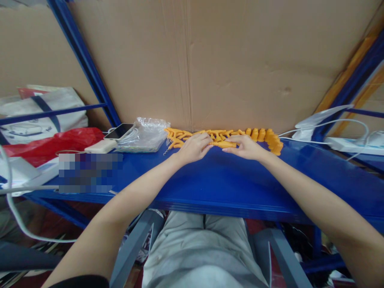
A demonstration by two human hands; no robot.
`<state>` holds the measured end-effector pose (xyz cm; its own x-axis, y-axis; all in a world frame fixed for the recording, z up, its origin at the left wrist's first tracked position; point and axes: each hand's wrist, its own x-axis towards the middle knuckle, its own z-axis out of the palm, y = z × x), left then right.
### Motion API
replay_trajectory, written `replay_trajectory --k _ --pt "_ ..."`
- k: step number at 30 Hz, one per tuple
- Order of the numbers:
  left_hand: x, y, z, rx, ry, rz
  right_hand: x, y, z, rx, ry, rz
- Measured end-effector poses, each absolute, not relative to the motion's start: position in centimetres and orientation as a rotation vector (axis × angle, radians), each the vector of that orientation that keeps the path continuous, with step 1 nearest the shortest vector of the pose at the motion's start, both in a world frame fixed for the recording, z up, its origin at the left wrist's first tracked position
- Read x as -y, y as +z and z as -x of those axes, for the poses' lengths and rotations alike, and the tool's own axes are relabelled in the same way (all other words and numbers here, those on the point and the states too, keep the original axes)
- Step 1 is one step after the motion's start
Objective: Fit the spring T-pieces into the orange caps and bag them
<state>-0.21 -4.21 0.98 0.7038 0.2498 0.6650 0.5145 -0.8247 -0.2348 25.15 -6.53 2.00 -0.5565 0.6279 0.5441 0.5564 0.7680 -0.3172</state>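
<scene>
At the back of the blue table, my left hand (196, 148) and my right hand (246, 148) face each other with fingers closed. Between their fingertips is a yellow corkscrew part (226, 144), gripped at its two ends; its exact shape is partly hidden. Behind my hands lies a row of yellow corkscrews (178, 135), with metal spirals (166, 148) sticking out at the left end. Right of my right hand, several yellow sleeve-like pieces (261, 135) stand upright, and more curve forward in a stacked line (274, 143).
A tall cardboard sheet (234, 64) rises directly behind the row. Left on the blue table (210, 180) are a clear plastic bag (147, 136), a phone (120, 131), a white box (100, 147) and a red bag (60, 144). White cables (330, 122) and a power strip (354, 145) are at right.
</scene>
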Motion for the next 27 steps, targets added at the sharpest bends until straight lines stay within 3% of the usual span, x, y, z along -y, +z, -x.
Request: replay_trajectory --k 6,16,27 --pt "4.4 1.1 -0.1 0.538 -0.905 2.475 6.7 2.6 -25.2 2.182 0.635 0.991" --pt "4.3 0.7 -0.3 0.611 -0.947 2.507 7.2 2.4 -24.0 1.895 0.971 1.003" --pt "2.9 0.4 -0.2 0.956 -1.141 2.669 5.0 -0.1 -25.0 2.012 0.404 0.823"
